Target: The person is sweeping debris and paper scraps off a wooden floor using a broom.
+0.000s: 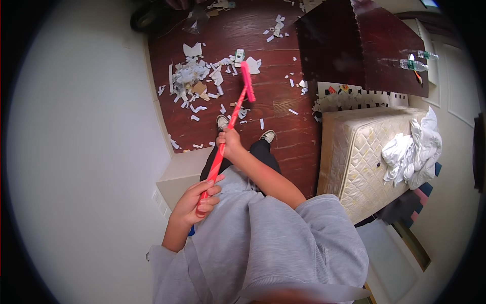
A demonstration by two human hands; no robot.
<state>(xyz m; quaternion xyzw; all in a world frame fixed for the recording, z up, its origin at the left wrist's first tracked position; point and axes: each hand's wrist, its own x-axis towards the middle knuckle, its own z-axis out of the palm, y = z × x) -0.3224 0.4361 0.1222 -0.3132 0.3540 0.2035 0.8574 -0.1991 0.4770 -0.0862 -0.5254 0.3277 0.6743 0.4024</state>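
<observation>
Both my hands are closed around the red-striped handle of a broom [216,165]. My left hand [198,199] grips the handle's top end, close to my body. Farther down the shaft, my right hand [230,142] wraps around it. The pink broom head [247,81] is over the dark red wooden floor [281,125], beyond my shoes. Just past the head lie a small white and green box [239,57] and a torn white piece [253,65]. To its left spreads a pile of paper scraps and clear plastic [190,78].
A wall [95,133] runs along my left. On the right, a quilted mattress [379,152] bears crumpled white cloth [414,152]. Behind it, a dark panelled piece [334,41] holds plastic bottles [413,65]. More scraps [279,26] lie farther off.
</observation>
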